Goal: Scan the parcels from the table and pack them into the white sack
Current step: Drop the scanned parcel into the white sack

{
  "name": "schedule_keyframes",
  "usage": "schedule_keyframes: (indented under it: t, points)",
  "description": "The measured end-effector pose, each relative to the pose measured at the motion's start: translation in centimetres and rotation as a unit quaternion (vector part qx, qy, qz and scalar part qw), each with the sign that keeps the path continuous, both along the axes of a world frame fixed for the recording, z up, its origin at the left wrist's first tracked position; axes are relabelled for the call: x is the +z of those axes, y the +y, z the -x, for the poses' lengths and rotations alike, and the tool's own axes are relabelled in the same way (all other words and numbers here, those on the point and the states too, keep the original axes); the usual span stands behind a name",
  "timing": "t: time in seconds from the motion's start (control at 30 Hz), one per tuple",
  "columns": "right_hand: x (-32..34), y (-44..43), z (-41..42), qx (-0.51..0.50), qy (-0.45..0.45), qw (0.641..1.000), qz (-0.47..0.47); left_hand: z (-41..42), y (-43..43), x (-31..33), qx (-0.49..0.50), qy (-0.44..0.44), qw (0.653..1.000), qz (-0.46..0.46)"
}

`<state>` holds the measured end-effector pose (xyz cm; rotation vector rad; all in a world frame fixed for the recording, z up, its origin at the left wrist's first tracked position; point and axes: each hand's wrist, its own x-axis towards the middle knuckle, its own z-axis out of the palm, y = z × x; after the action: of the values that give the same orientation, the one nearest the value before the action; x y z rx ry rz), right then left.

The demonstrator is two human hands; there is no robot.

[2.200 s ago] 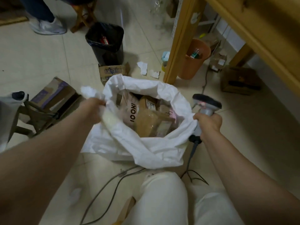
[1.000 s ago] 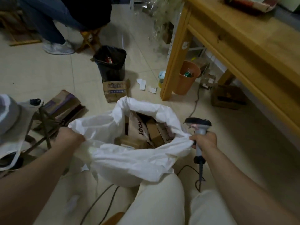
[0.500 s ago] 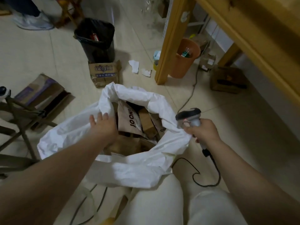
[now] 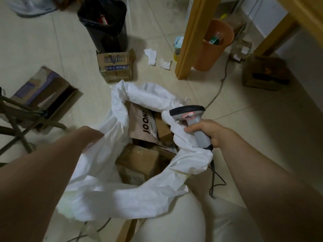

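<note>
The white sack point(image 4: 139, 194) slumps on the tiled floor point(image 4: 244, 119) just in front of the person's knees. Its mouth gapes upward, and the opening's long axis runs away from the person toward the wooden table leg point(image 4: 190, 37). Its cloth is limp and crumpled, with the near rim folded outward.

Inside, a brown paper mailer point(image 4: 141, 126) stands on edge behind a cardboard parcel point(image 4: 139, 159).

The right hand point(image 4: 208, 131) curls its fingers round the grey handle of the scanner point(image 4: 187, 110), with the sack's right rim bunched against it. The scanner head faces left.

The left hand point(image 4: 89, 135) is blurred at the left rim, its fingers hidden by cloth, so its grip cannot be told.
</note>
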<state>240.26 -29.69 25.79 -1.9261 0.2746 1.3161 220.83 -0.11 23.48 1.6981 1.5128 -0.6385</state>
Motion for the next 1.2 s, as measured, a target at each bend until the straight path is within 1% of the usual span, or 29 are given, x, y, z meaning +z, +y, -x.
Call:
schedule_keyframes:
  t: [0.07, 0.1, 0.13, 0.17, 0.23, 0.3, 0.33, 0.4, 0.47, 0.5, 0.53, 0.57, 0.6, 0.63, 0.67, 0.7, 0.73, 0.77, 0.8, 0.83, 0.87, 0.9, 0.97, 1.03, 1.07, 1.13, 1.2]
  points:
    - [-0.1, 0.0, 0.8, 0.021, -0.021, 0.999, 0.014, -0.6, -0.8, 0.8, -0.002, -0.042, 0.999, 0.012]
    - [0.2, 0.3, 0.9, 0.029, -0.048, 0.998, 0.028, -1.2, -1.0, 1.3, -0.005, -0.068, 0.998, -0.012]
    - [0.7, 0.5, 0.9, 0.029, -0.083, 0.995, 0.042, -1.9, -0.8, 2.0, 0.002, -0.101, 0.993, -0.057]
    - [1.4, 0.8, 0.7, 0.019, -0.124, 0.991, 0.054, -2.6, -0.4, 2.9, 0.022, -0.139, 0.983, -0.121]
    - [3.5, 1.4, -0.1, -0.033, -0.236, 0.968, 0.075, -3.8, 1.2, 5.3, 0.065, -0.24, 0.938, -0.243]
    - [6.5, 1.6, -1.1, -0.097, -0.353, 0.928, 0.076, -4.9, 2.5, 8.4, 0.079, -0.334, 0.889, -0.303]
    - [8.2, 1.5, -1.4, -0.122, -0.397, 0.907, 0.066, -5.6, 2.8, 10.1, 0.093, -0.375, 0.867, -0.316]
    - [11.4, 1.1, -1.3, -0.155, -0.456, 0.876, 0.028, -6.8, 2.7, 12.8, 0.145, -0.442, 0.828, -0.315]
    - [13.5, 0.2, 0.1, -0.175, -0.508, 0.843, -0.028, -7.5, 2.3, 14.6, 0.184, -0.489, 0.795, -0.309]
    - [13.9, -0.1, 1.1, -0.184, -0.532, 0.825, -0.052, -7.3, 2.0, 15.1, 0.191, -0.501, 0.785, -0.309]
    - [13.8, -0.6, 2.1, -0.192, -0.545, 0.814, -0.063, -6.6, 1.9, 15.2, 0.192, -0.499, 0.786, -0.309]
    - [13.1, -1.2, 2.9, -0.191, -0.54, 0.817, -0.057, -5.5, 2.0, 14.7, 0.189, -0.479, 0.799, -0.31]
    - [12.1, -1.9, 3.5, -0.179, -0.51, 0.841, -0.03, -4.2, 2.2, 13.7, 0.176, -0.432, 0.828, -0.311]
    - [11.0, -2.6, 3.9, -0.153, -0.46, 0.875, 0.015, -2.7, 2.2, 12.5, 0.151, -0.364, 0.87, -0.296]
    - [9.8, -3.3, 4.3, -0.122, -0.407, 0.903, 0.062, -1.0, 1.8, 11.1, 0.131, -0.308, 0.906, -0.26]
    - [8.8, -3.9, 4.7, -0.097, -0.37, 0.92, 0.09, 0.5, 1.0, 9.9, 0.138, -0.272, 0.93, -0.206]
    - [8.1, -4.2, 5.0, -0.083, -0.353, 0.926, 0.101, 1.8, -0.1, 8.8, 0.162, -0.235, 0.946, -0.152]
    - [7.7, -4.3, 5.4, -0.078, -0.351, 0.927, 0.104, 3.0, -1.5, 8.0, 0.175, -0.19, 0.959, -0.117]
    - [7.5, -4.2, 5.6, -0.078, -0.357, 0.925, 0.104, 3.8, -2.9, 7.2, 0.166, -0.148, 0.969, -0.103]
    - [7.4, -4.0, 5.7, -0.078, -0.36, 0.924, 0.102, 4.5, -4.0, 6.2, 0.157, -0.121, 0.976, -0.087]
    - [7.5, -3.8, 5.7, -0.08, -0.358, 0.925, 0.097, 5.1, -5.1, 5.3, 0.165, -0.118, 0.977, -0.065]
    - [7.6, -3.7, 5.7, -0.085, -0.351, 0.928, 0.091, 5.6, -6.0, 4.5, 0.198, -0.127, 0.971, -0.031]
    - [8.0, -3.7, 5.2, -0.104, -0.338, 0.932, 0.081, 6.0, -7.7, 3.0, 0.274, -0.143, 0.95, 0.051]
    - [8.4, -4.0, 4.7, -0.122, -0.326, 0.934, 0.077, 5.8, -9.0, 2.0, 0.3, -0.157, 0.933, 0.12]
    - [8.6, -4.1, 4.5, -0.132, -0.319, 0.936, 0.072, 5.8, -9.3, 1.6, 0.302, -0.158, 0.93, 0.137]
    - [8.9, -4.3, 4.2, -0.152, -0.305, 0.938, 0.059, 5.5, -9.5, 1.1, 0.296, -0.168, 0.931, 0.134]
    - [9.5, -4.2, 3.6, -0.17, -0.29, 0.94, 0.051, 3.9, -8.8, 2.5, 0.268, -0.209, 0.932, 0.124]
